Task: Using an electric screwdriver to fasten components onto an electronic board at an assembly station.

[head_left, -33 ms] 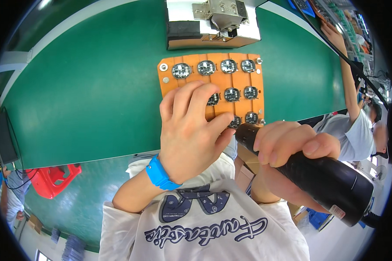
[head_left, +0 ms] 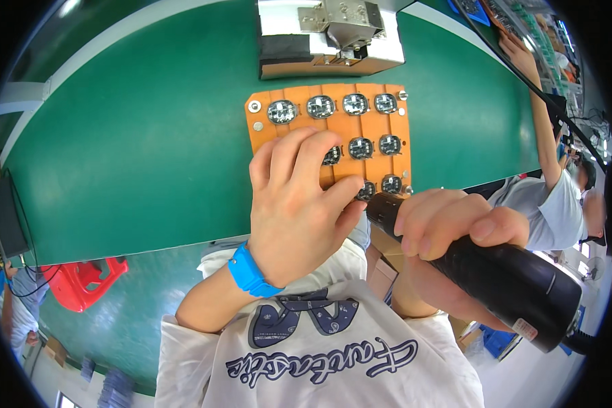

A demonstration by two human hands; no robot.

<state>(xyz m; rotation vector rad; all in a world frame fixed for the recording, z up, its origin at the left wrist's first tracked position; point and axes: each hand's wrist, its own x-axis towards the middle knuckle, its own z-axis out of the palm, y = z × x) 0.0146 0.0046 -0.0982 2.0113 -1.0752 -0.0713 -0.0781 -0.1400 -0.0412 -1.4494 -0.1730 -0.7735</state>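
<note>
An orange board (head_left: 299, 98) lies on the green belt and carries several round metal-and-black parts in rows. My left hand (head_left: 296, 204), with a blue wristband (head_left: 251, 272), lies on the board's lower left part and holds it down with curled fingers, the thumb next to a round part (head_left: 366, 190) in the bottom row. My right hand (head_left: 455, 224) grips a thick black electric screwdriver (head_left: 510, 289). The screwdriver's front end (head_left: 382, 206) sits at the board's near edge, just below the bottom row of parts.
The green belt (head_left: 149, 149) runs across the view. A white and metal device (head_left: 330, 37) stands just behind the board. Another person in a white shirt (head_left: 557, 197) works at the right. A red stool (head_left: 81, 282) stands on the floor at lower left.
</note>
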